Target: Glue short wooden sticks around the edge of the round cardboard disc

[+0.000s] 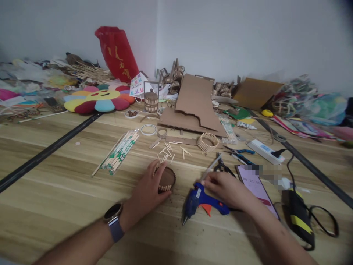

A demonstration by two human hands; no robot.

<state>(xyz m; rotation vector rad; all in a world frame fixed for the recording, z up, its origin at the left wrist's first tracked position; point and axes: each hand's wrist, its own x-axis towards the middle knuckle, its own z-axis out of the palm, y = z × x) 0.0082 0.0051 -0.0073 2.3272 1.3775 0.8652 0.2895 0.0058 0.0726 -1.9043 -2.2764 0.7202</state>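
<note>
Fingers of the left hand point(146, 187) are curving over a shallow, round, dark-brown piece point(167, 177) that is lying on the pale wood-grain table point(82, 224), while the thumb is pressing along its near side. Short, pale wooden sticks point(164, 188) are lining the near part of its rim. A round-faced watch with a grey-blue strap point(113, 214) is circling the left wrist.

The right hand point(224, 187) is bunching its fingertips at the back of a blue glue gun with an orange trigger point(205, 198), right where a translucent glue stick point(211, 166) is poking out (whether the fingers are pinching the stick or the gun, I cannot tell). The gun is lying on its side, its nozzle pointing toward the wearer.

Beyond the left hand, loose pale sticks point(167, 150) are lying scattered, and a ring of upright wooden pieces point(207, 142) is standing to their right. A phone with a lilac screen point(255, 187) is resting beside the right forearm, and black-handled pliers point(223, 166) are lying just past that hand.
</note>
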